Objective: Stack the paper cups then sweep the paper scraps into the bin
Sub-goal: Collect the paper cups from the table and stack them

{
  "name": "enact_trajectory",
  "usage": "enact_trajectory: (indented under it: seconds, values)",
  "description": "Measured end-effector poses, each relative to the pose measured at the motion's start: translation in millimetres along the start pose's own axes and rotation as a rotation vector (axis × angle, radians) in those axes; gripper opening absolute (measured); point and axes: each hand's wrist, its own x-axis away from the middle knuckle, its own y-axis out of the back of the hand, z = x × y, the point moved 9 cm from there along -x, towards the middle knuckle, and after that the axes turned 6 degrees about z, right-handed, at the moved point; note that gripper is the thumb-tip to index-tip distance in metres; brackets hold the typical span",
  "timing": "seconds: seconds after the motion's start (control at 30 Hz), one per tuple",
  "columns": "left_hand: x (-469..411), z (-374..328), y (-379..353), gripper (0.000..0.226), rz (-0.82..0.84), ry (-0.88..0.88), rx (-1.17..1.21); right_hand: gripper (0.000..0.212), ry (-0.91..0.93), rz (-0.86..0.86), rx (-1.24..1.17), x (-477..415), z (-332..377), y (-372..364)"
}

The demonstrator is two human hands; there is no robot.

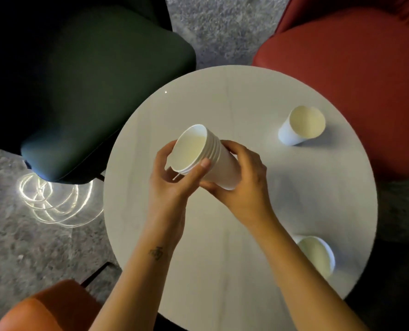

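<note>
Stack: the nested paper cups (222, 166) are held clear of the bench (246, 91), centre of frame, tilted with the mouth toward the upper left and the base toward the lower right. Several rims show, packed close.
Reason for hold: judged, the tilt turns the open mouth to the left hand and lets the cups be pressed home or the stack squared.
Left grip: the left hand (172, 180) is curled round the mouth end, thumb (204, 163) across the rims on the near side and fingers on the far side. Clamped on the stack.
Right grip: the right hand (244, 177) wraps the lower body and base from the right, fingers bent round it. Also clamped on the stack.
Loose cups: one cup (299, 126) stands upright at the right of the bench, well apart from the hands; a second cup (315, 255) stands at the lower right, partly hidden behind the right forearm.
Progress: judged, stacking unfinished, two cups outstanding.
Scraps and bin: neither visible in frame.
Surroundings: green chair (91, 91) upper left, red chair (354, 80) upper right, orange chair (43, 309) lower left, a lit coil (55, 201) on the carpet at left.
</note>
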Motion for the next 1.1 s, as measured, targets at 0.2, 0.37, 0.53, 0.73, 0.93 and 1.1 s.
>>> enact_trajectory:
  seconds: [0.2, 0.37, 0.53, 0.73, 0.93, 1.1]
  values:
    - [-11.3, -2.2, -50.5, 0.069, 0.006, -0.029, 0.010, 0.073, -0.096, -0.109, 0.049, -3.9, -49.4, 82.6]
    - [-18.8, 2.8, -80.1, 0.067, 0.003, -0.035, 0.004, 0.084, -0.211, -0.282, 0.212, -28.9, -100.4, 130.1]
    - [-15.7, 16.1, -90.1, 0.059, -0.025, -0.027, 0.020, 0.090, -0.296, -0.208, 0.104, -51.5, -137.5, 111.8]
    - [-9.3, 7.3, -88.7, 0.059, -0.071, -0.107, 0.081, 0.087, -0.218, -0.198, 0.066, -44.2, -133.8, 106.9]
    - [6.1, 6.1, -106.6, 0.070, -0.022, -0.131, 0.018, 0.097, -0.026, 0.014, 0.074, -2.1, -97.0, 100.3]
    - [23.6, 21.3, -113.9, 0.071, 0.047, -0.079, -0.021, 0.096, 0.003, 0.029, 0.024, 25.8, -71.4, 100.1]
